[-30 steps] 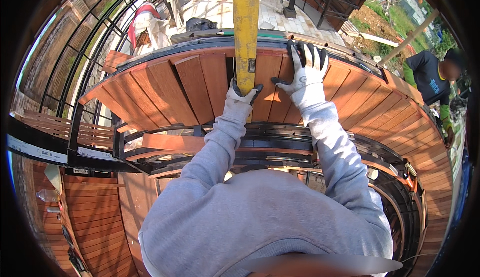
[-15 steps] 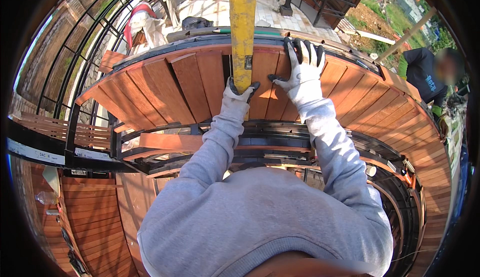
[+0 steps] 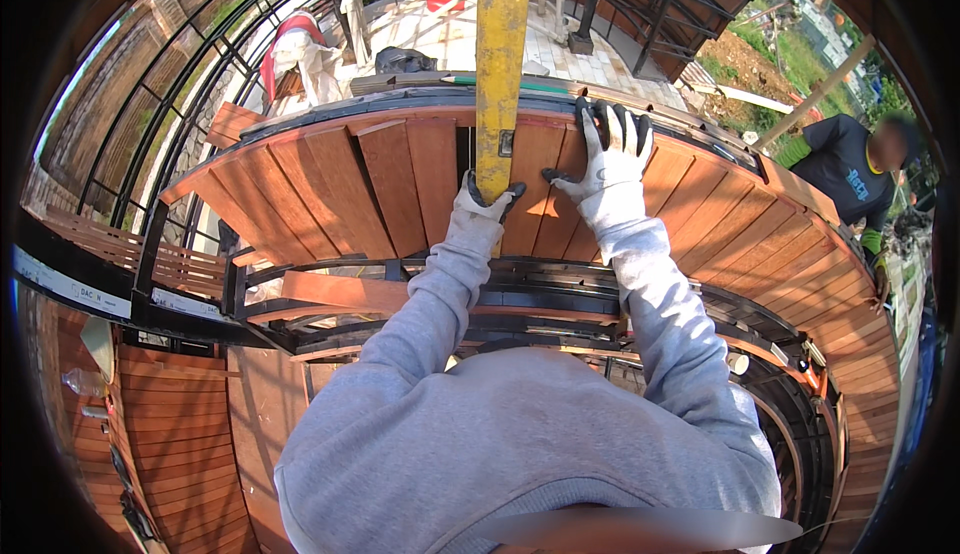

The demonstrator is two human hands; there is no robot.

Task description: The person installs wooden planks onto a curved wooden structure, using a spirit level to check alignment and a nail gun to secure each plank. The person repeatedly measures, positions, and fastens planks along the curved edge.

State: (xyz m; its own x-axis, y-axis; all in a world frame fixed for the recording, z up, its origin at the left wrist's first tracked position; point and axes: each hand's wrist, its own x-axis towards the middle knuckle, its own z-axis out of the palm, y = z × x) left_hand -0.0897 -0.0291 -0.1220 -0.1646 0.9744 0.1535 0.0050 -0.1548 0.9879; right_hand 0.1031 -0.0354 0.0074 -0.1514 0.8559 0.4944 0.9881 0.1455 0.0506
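Observation:
My left hand, in a white and dark glove, is closed round the lower end of a long yellow spirit level, which lies lengthwise across a curved row of reddish wooden boards, over a narrow dark gap. My right hand, gloved the same way, lies with fingers spread on the boards just right of the level, fingertips at the black far edge of the curve. A green pencil rests on that edge, partly behind the level.
A co-worker leans at the right side of the boards. Black metal framework runs at the left and beneath the curve. A wooden deck with a plastic bottle is at lower left. A tiled floor, dark bag and red object lie beyond.
Both hands keep their places on the level and boards. The view has shifted slightly, and the co-worker's head and upper body have moved a little at the right.

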